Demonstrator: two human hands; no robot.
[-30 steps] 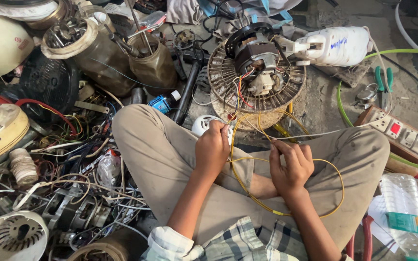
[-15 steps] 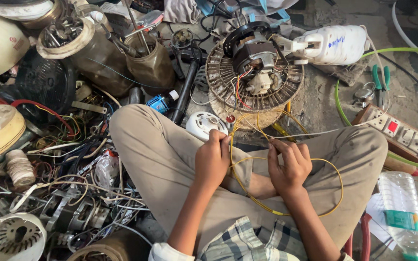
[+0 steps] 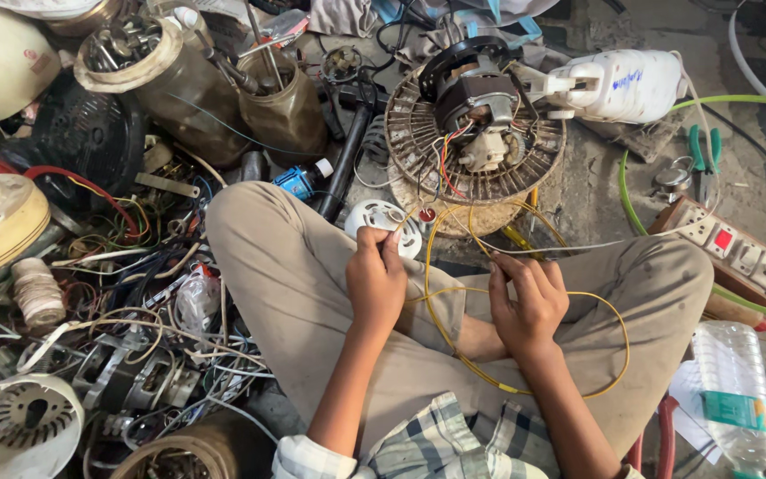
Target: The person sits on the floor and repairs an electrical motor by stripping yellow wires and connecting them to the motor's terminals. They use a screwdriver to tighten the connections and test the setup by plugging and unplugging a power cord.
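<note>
left hand (image 3: 376, 277): closed in a fist-like pinch on the yellow wire (image 3: 454, 341), fingers curled together near the wire's upper run, over the left knee.
right hand (image 3: 529, 302): fingers curled, tips together on the same yellow wire, just right of the left hand; a thin grey wire (image 3: 596, 245) also passes by the fingertips, can't tell if it's gripped.
yellow wire: long loop lying across the lap of the beige trousers (image 3: 294, 293), one end running up toward the fan motor (image 3: 476, 102).
fan motor: sits on a round fan guard (image 3: 418, 146) on the floor just ahead of the knees, red, black and white leads hanging out of it.
step in hand: looks like wire handling between both hands, sorting or readying a lead of the yellow wire, motor wiring not yet joined as far as visible.
next move calls for: probably a firm pinch on both sides of the working spot and keeping the loop from snagging on the knee; fine fingertip control.
nearby: green-handled pliers (image 3: 702, 155) and power strip (image 3: 733, 253) to the right, white round cap (image 3: 383, 222) just beyond the left hand, plastic bottle (image 3: 742, 399) at right, scrap wires and parts heaped at left.
</note>
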